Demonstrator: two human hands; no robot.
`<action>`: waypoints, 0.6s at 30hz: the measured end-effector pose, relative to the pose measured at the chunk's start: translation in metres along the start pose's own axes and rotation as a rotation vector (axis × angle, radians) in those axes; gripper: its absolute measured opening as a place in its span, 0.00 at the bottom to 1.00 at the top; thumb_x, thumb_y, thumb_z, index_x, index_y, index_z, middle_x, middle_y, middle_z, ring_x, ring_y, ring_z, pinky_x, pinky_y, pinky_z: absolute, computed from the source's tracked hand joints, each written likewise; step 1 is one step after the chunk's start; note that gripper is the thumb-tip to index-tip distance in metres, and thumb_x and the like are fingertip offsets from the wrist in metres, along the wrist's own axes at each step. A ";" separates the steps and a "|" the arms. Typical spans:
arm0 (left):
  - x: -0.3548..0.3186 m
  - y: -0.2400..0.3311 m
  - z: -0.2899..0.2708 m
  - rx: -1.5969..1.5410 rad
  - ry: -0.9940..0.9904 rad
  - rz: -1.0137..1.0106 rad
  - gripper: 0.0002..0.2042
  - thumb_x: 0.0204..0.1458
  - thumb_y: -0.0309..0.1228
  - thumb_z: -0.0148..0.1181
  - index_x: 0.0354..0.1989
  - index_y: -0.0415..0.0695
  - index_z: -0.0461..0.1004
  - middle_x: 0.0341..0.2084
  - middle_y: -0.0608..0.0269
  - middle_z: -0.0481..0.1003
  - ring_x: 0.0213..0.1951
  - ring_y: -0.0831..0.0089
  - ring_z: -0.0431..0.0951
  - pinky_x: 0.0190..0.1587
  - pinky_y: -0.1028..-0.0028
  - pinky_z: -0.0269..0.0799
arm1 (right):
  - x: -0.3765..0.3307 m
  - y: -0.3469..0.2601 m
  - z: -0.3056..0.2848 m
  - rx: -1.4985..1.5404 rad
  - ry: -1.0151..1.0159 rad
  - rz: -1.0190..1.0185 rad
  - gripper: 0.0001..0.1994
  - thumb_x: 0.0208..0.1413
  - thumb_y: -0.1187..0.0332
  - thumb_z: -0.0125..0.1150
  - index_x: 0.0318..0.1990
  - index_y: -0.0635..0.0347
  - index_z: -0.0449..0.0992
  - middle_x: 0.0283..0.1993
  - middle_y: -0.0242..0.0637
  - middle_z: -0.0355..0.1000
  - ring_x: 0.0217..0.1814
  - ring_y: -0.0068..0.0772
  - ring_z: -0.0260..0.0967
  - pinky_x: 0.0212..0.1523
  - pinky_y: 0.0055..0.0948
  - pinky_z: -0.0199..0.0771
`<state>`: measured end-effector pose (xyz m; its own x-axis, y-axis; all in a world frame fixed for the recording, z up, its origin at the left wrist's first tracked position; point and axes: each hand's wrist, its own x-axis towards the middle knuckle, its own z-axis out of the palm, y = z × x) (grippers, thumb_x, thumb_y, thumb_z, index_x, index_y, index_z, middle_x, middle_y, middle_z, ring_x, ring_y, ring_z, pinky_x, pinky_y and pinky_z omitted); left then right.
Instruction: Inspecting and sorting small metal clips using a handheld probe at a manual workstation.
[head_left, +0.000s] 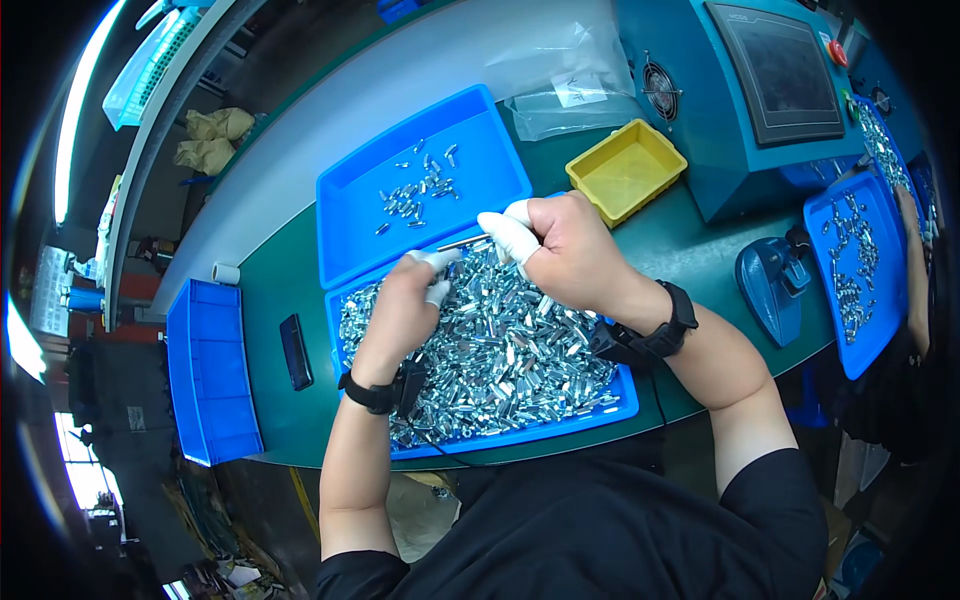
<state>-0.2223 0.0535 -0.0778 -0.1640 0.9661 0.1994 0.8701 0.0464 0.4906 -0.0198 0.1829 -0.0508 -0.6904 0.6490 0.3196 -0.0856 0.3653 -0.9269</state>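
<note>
My left hand (405, 305) and my right hand (562, 248) hover over a blue tray (520, 435) heaped with several small shiny metal parts (500, 355). White finger cots cover some fingertips on both hands. Between the two hands a thin metal pin (462, 242) is pinched, the left fingertips at one end and the right at the other. Just beyond them lies a second blue tray (470, 150) with a few scattered metal parts (415, 190). Black bands circle both wrists.
An empty yellow bin (627, 170) sits right of the far tray, a clear plastic bag (570, 85) behind it. A teal machine with a screen (770, 80) stands at the right. A black phone (296, 351) and a blue bin (212, 372) lie left. Another person's arm (915, 270) reaches a parts tray (855, 265).
</note>
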 end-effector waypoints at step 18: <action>-0.017 0.019 -0.016 -1.204 0.234 -0.471 0.10 0.58 0.21 0.59 0.48 0.39 0.75 0.36 0.58 0.79 0.36 0.74 0.79 0.36 0.80 0.74 | 0.000 0.004 0.001 -0.058 -0.064 -0.005 0.15 0.61 0.68 0.61 0.22 0.66 0.75 0.16 0.31 0.65 0.19 0.16 0.56 0.20 0.25 0.56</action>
<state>-0.2102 0.0342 -0.0578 -0.5183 0.8474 -0.1156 -0.2294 -0.0075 0.9733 -0.0214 0.1835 -0.0543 -0.7351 0.6034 0.3092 -0.0488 0.4079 -0.9117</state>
